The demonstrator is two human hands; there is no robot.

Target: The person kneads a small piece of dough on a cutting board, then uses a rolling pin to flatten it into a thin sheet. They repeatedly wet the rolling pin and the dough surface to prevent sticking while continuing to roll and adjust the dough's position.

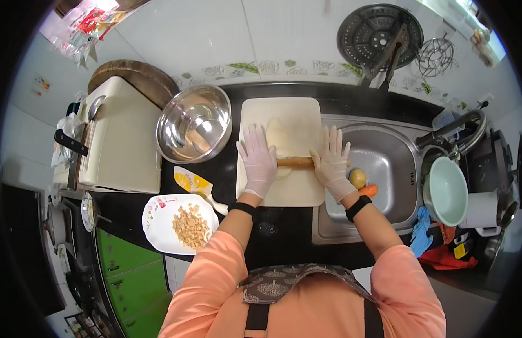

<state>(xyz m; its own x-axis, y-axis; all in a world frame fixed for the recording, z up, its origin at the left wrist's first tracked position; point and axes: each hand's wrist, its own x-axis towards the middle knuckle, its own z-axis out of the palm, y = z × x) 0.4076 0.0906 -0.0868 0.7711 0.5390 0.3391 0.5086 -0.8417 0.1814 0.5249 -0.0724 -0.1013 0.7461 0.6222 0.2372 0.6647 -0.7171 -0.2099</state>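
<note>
A wooden rolling pin [295, 162] lies crosswise over a long, pale piece of dough [277, 134]. The dough rests on a cream cutting board [301, 194], and part of it shows on either side of the pin. My left hand [258, 162], in a thin whitish glove, lies palm down over the pin's left end with its fingers stretched out. Over the right end is my gloved right hand [333, 165], also palm down, fingers spread and pointing away from me. Neither hand curls around the pin.
Left of the board are a steel bowl [165, 126], a spatula with an orange print [193, 181] and a white plate [159, 224] of chopped light-brown pieces [190, 226]. The sink [387, 164] at right holds a potato-like vegetable [357, 178] and a carrot [368, 190]. A knife handle [70, 143] juts out far left.
</note>
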